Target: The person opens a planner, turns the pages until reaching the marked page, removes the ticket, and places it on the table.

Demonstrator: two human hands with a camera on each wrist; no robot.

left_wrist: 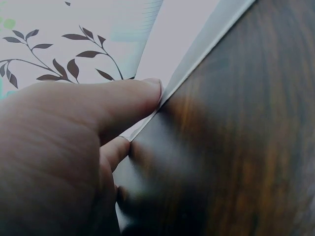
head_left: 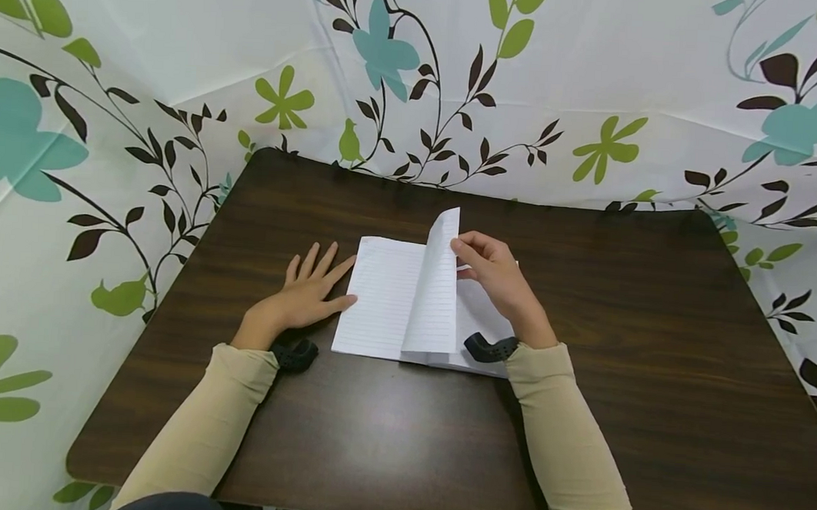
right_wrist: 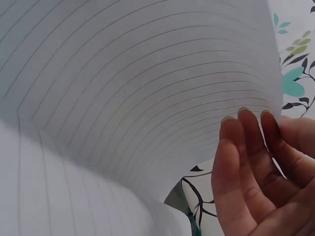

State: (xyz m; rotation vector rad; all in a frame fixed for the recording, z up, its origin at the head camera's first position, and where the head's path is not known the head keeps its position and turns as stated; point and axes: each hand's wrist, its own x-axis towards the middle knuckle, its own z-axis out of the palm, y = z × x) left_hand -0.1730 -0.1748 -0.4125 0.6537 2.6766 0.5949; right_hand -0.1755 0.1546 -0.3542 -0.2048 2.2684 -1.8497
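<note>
Lined paper page (head_left: pixel 436 287) is standing up, pinched by my right hand (head_left: pixel 497 279), while my left hand (head_left: pixel 305 296) is lying flat, fingers straight, touching the notebook (head_left: pixel 378 300) edge.

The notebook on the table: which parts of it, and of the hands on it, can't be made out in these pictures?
- Head view: the notebook's right-hand page lies mostly under the right hand and the lifted page.
- Right wrist view: the thumb's grip is hidden behind the lifted page.
- Left wrist view: the left hand fills the frame; the fingertips are cut off, and the table is blurred.
</note>
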